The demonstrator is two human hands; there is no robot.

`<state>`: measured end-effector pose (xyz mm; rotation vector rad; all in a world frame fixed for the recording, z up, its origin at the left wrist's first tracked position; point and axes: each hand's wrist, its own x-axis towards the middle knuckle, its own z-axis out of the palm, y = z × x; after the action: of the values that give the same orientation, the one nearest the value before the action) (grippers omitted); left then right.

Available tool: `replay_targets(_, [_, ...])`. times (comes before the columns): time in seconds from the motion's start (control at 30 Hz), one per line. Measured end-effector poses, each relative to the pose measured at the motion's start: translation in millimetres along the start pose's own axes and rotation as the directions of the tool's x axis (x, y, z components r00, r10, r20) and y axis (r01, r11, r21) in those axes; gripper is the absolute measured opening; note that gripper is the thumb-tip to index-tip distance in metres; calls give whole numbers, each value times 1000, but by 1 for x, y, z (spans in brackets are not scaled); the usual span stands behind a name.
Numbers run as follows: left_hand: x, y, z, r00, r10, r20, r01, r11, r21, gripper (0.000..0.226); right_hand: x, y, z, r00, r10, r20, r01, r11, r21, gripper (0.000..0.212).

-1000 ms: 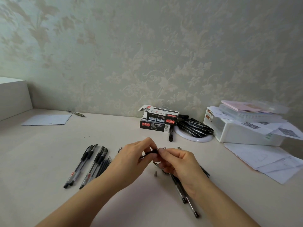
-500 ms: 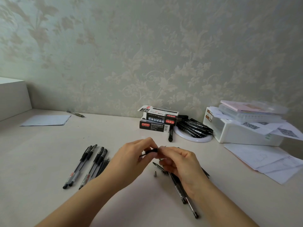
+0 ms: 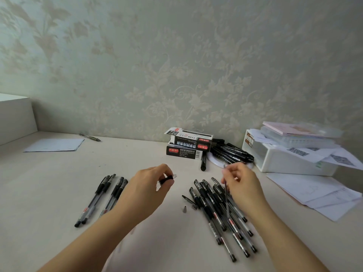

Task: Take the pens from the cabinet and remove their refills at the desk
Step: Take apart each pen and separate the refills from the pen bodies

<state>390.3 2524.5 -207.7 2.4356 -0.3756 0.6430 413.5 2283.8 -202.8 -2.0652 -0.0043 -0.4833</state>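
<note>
Pale desk [image 3: 49, 183] against floral wallpaper. White storage bin [image 3: 290, 161] far right, stacked with papers. Two pen boxes [image 3: 186, 146] at the back, dark markers [image 3: 231, 153] heaped beside them. Pile of pens [image 3: 218, 209] lying right of centre, four more pens [image 3: 102, 197] in a row to the left. Left hand [image 3: 149, 191] raised above the desk, fingers pinching a pen barrel [image 3: 167, 179] (black grip end showing). Right hand [image 3: 243, 185] well apart from it, over the pile, pinching a thin refill [image 3: 226, 199] hanging down. Small metal tip [image 3: 184, 209] loose on the desk between.
</note>
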Motion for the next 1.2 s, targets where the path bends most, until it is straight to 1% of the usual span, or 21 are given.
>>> replay_targets(0.03, [1, -2, -1, 1000, -30, -10, 30, 999, 11, 5, -1, 4, 1, 999, -39, 27, 42, 991, -125, 7])
replay_targets(0.07, [1, -5, -2, 998, -56, -24, 56, 998, 21, 5, -2, 7, 1, 997, -70, 44, 78, 973, -215, 8])
replay_targets(0.17, [4, -11, -9, 988, -131, -82, 134, 990, 40, 5, -7, 12, 2, 990, -131, 58, 143, 908, -394, 9])
replay_targets(0.3, [6, -19, -19, 969, -217, -118, 229, 967, 109, 10, -5, 12, -4, 992, -124, 3, 110, 868, -485, 10])
replay_targets(0.43, [4, -32, -26, 939, -341, -46, 343, 913, 221, 17, -5, 13, -8, 996, -88, -13, 66, 827, -559, 12])
replay_targets(0.53, [2, -37, -28, 923, -385, 20, 366, 891, 270, 15, -6, 14, -8, 998, -62, 7, 54, 806, -589, 13])
replay_targets(0.7, [0, -28, -23, 940, -332, 83, 296, 911, 288, 25, -5, 15, -7, 999, -39, 31, 50, 805, -591, 11])
replay_targets(0.8, [-1, -26, -21, 937, -334, 103, 288, 904, 315, 28, -5, 15, -7, 999, -49, 24, 54, 808, -587, 11])
replay_targets(0.93, [-3, -27, -20, 922, -362, 134, 294, 884, 365, 19, -7, 9, -3, 993, -121, 13, 106, 811, -576, 13])
replay_targets(1.03, [-4, -27, -19, 911, -384, 151, 306, 875, 375, 15, -11, 2, 1, 981, -190, 28, 175, 831, -528, 12])
replay_targets(1.13, [-5, -25, -16, 917, -370, 150, 286, 871, 400, 15, -15, -2, 7, 969, -240, 59, 238, 841, -486, 11])
replay_targets(1.2, [-4, -23, -15, 926, -352, 137, 268, 867, 421, 22, -17, -3, 9, 962, -263, 71, 265, 844, -466, 11])
